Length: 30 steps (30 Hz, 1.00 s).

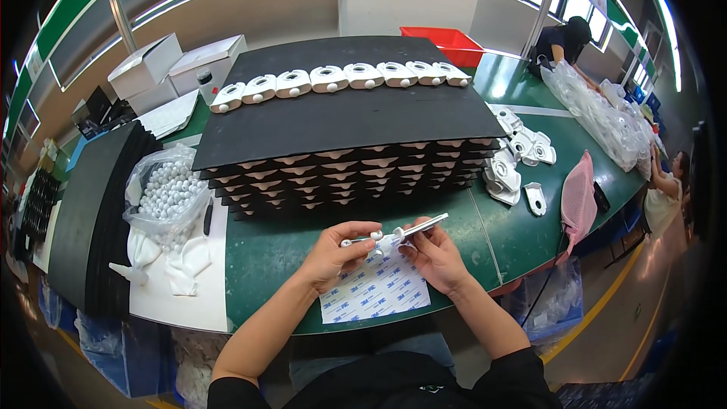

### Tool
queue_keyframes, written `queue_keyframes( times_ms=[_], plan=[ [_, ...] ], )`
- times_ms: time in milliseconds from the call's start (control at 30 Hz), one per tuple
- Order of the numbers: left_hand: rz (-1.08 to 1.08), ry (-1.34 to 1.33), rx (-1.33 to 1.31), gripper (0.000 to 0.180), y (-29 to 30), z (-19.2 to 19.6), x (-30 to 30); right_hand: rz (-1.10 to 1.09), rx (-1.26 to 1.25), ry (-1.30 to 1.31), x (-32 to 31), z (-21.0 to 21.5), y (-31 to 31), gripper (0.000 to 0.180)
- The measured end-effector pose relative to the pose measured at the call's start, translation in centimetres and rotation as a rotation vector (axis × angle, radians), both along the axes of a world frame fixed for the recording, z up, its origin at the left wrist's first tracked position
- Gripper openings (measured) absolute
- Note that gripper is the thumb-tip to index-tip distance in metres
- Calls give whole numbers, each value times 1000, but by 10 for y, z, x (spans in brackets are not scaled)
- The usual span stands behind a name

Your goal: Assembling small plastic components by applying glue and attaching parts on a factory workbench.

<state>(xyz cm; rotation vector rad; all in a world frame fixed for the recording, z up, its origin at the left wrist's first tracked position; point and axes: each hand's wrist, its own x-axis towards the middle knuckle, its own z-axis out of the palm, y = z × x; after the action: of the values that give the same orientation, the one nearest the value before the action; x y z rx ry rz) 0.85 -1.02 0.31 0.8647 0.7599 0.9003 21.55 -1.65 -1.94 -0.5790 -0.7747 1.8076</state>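
My left hand is closed, its fingertips pinching small white balls. Facing it, my right hand grips a flat white plastic part, held edge-on and tilted up to the right. The hands nearly meet; a small white piece between them is too small to make out. Under them lies a white backing sheet with blue print, on the green table. Beyond, a row of white plastic parts, each with a ball at its near end, lines the top black board of a layered stack.
Left of the stack sits a clear bag of white balls, beside a black-handled tool and more black boards. Loose white parts and a pink mesh bag lie right. A co-worker handles plastic bags beyond.
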Motion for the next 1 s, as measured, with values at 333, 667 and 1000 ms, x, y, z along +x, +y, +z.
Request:
queue_keyframes(
  times_ms=[333, 667, 1000],
  plan=[
    [18, 55, 69, 30, -3, 3, 6, -1, 61, -84, -6, 8, -1, 10],
    [-7, 82, 25, 15, -1, 5, 7, 16, 141, -116, -5, 3, 0, 7],
    [-94, 105, 88, 17, 6, -4, -10, 123, 536, -406, -21, 42, 16, 9]
  ],
)
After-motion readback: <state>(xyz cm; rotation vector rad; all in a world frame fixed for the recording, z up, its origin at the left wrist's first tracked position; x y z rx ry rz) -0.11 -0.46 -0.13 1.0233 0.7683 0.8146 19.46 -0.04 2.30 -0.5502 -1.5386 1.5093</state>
